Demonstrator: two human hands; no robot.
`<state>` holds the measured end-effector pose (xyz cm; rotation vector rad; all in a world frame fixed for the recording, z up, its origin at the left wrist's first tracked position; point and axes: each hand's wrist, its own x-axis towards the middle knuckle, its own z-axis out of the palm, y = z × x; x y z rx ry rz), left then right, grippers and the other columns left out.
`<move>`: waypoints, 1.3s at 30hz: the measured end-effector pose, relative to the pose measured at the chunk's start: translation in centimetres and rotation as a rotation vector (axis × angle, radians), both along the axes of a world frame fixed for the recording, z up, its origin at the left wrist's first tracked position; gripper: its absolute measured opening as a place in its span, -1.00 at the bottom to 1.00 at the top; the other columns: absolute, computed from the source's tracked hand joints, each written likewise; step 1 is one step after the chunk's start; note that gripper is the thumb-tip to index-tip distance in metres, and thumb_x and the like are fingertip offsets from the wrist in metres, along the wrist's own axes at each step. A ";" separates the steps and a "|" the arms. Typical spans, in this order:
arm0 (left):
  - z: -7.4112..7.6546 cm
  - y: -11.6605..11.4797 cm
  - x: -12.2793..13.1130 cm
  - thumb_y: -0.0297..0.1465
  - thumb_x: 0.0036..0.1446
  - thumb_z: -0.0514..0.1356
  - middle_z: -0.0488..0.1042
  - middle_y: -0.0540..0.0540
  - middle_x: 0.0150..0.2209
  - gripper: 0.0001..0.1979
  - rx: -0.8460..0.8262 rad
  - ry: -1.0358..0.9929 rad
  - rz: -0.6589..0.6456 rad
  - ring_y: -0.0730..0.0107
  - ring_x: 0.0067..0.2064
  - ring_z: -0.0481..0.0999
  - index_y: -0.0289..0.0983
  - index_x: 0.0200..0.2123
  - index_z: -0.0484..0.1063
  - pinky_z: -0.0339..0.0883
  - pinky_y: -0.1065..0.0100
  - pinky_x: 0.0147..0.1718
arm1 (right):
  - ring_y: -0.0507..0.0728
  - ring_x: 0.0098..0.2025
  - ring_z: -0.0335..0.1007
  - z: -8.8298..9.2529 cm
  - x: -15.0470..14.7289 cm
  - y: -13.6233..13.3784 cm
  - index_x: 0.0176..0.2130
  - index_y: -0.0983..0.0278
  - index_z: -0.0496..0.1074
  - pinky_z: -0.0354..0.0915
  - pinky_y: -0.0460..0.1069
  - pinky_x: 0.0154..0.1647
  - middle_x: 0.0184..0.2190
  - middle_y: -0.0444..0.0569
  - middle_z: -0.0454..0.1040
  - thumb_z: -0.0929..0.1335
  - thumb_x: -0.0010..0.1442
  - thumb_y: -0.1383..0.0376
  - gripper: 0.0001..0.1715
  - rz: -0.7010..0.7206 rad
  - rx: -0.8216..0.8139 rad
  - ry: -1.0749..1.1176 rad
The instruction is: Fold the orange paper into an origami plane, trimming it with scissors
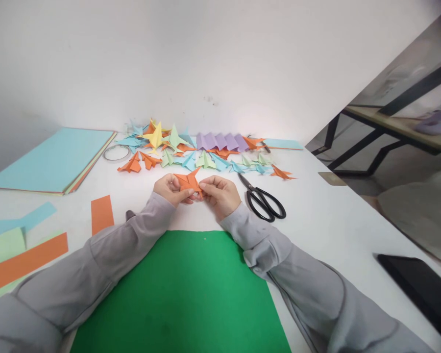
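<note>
Both my hands hold one small folded orange paper figure (188, 182) with pointed tips, just beyond the far edge of a green sheet (183, 289). My left hand (171, 189) pinches its left side, thumb along the lower edge. On the other side, my right hand (219, 192) grips the figure's right edge between thumb and fingers. A pair of black-handled scissors (261, 198) lies to the right of my right hand. Behind the hands stand several folded paper figures (206, 159) in orange, green, blue and yellow.
A stack of coloured paper (55, 159) lies at the back left, beside a coil of wire (116, 152). Orange strips (102, 214) and blue and green scraps (9, 242) are at left. Pleated purple paper (222, 141) stands near the wall; a black flat device (415, 284) lies right.
</note>
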<state>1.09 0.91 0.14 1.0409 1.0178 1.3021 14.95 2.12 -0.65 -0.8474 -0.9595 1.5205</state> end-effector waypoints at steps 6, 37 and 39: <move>-0.3 0.3 -0.3 -0.40 -0.37 0.42 0.48 0.01 -0.65 -0.49 -0.005 -0.007 -0.030 0.37 -0.59 0.51 -0.26 -0.55 0.07 0.43 0.40 -0.62 | -0.02 -0.66 0.35 0.2 -0.2 -0.2 -0.57 0.33 0.37 0.27 -0.12 -0.58 -0.70 -0.13 0.47 0.53 -0.31 0.10 -0.58 0.069 0.025 -0.096; 0.4 0.0 -0.3 -0.39 -0.26 0.40 0.52 -0.07 -0.57 -0.59 -0.075 -0.128 -0.176 0.38 -0.50 0.54 -0.35 -0.39 0.24 0.46 0.35 -0.47 | -0.08 -0.76 0.20 0.2 0.5 0.3 -0.68 0.33 0.33 0.12 -0.16 -0.74 -0.76 -0.18 0.37 0.52 -0.29 0.13 -0.60 0.079 0.027 -0.112; 0.3 0.0 -0.2 -0.41 -0.35 0.43 0.51 -0.04 -0.60 -0.53 -0.070 -0.105 -0.144 0.39 -0.53 0.53 -0.36 -0.39 0.25 0.45 0.36 -0.48 | -0.08 -0.76 0.20 0.1 0.5 0.2 -0.68 0.33 0.33 0.12 -0.16 -0.74 -0.76 -0.18 0.38 0.51 -0.27 0.13 -0.60 0.084 0.040 -0.128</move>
